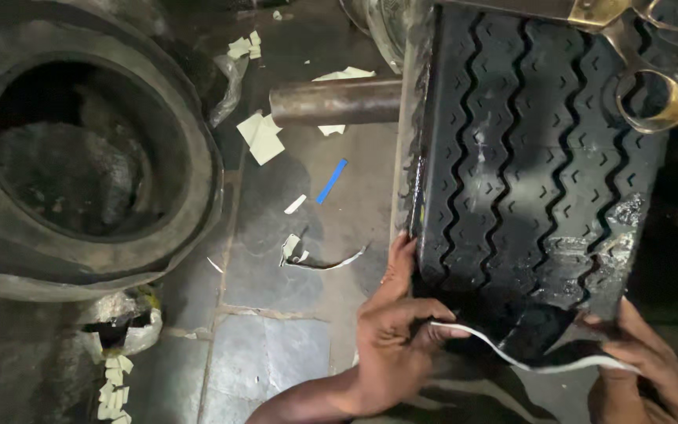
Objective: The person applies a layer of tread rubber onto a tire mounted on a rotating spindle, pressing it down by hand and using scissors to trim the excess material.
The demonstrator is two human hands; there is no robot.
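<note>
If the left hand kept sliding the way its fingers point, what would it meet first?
Probably more of the black zigzag-treaded tyre strip: the left hand already touches its lower edge, fingers pointing up along it.

The rubber tyre [527, 149] is showing matt, grooved tread with glossy wet patches, the scissors [637, 47] are looking like shiny brass metal, and the pipe [335, 100] is looking like dull metal.

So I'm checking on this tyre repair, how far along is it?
The tread of the tyre has shiny, roughened patches, so prep looks done. Left hand and right hand hold a black patch with white backing at the lower edge. It isn't pressed down yet.
</note>
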